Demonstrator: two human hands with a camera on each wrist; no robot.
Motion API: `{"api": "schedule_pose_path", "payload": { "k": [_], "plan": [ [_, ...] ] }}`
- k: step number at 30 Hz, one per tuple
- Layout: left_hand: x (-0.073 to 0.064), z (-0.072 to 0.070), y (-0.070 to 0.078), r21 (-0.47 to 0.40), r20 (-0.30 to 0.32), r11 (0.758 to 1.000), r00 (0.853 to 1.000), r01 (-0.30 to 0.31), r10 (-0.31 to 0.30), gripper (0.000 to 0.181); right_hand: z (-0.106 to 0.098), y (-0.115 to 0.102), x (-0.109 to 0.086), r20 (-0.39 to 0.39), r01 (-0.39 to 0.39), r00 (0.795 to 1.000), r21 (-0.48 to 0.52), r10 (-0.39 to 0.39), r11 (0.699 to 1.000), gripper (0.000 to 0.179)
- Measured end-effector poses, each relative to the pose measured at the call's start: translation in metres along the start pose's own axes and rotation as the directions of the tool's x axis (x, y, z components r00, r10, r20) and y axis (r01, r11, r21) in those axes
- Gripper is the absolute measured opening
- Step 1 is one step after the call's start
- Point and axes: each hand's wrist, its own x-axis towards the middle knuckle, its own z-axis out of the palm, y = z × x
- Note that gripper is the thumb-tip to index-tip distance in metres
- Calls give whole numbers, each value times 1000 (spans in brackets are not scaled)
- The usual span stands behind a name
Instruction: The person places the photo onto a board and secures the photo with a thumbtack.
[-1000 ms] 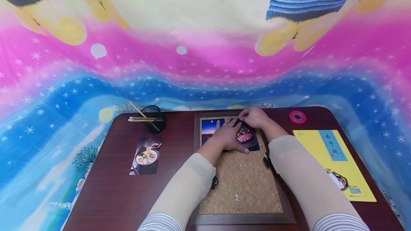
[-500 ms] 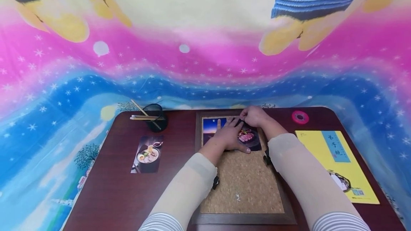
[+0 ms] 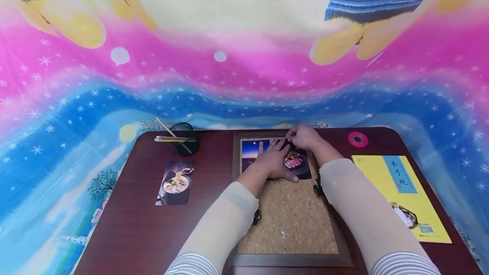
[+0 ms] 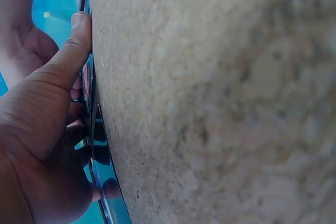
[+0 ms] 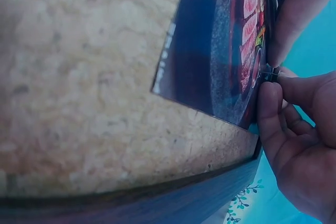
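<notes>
My left hand point(image 3: 270, 162) lies with fingers spread across two photos near the top of a framed cork board point(image 3: 290, 215). Under its fingers is a photo of sliced meat on a dark plate point(image 3: 293, 161); to its left shows a photo of a dusk sky point(image 3: 249, 148). At the meat photo's upper edge, my right hand point(image 3: 304, 137) pinches a small clear push pin point(image 5: 270, 74) between thumb and finger. In the left wrist view, the left thumb point(image 4: 79, 35) is stretched out along the photo. Fingers partly hide the pin.
A ramen photo point(image 3: 176, 183) lies on the table left of the board, below a black mesh pencil cup point(image 3: 185, 145). To the right are a yellow book point(image 3: 376, 190) and a pink ring-shaped item point(image 3: 357, 139). Small clear bits point(image 3: 283, 234) lie low on the cork.
The view shifts slightly. The left hand stays spread on the photos, while the right hand keeps its pinch at the upper edge with only slight finger movement.
</notes>
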Motion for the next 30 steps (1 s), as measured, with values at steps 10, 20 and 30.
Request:
{"api": "schedule_pose_path", "payload": {
  "k": [10, 20, 30],
  "plan": [
    [-2, -3, 2, 3, 3, 1000, 1000, 6, -6, 124, 0, 1, 2, -4, -21, 1000, 39, 21, 999, 23],
    [-2, -1, 3, 0, -4, 1000, 1000, 5, -5, 127, 2, 0, 3, -24, -30, 999, 59, 32, 998, 22],
    [-3, -3, 2, 0, 2, 1000, 1000, 2, -2, 126, 5, -4, 8, -30, -1, 1000, -32, 0, 999, 23]
  ]
}}
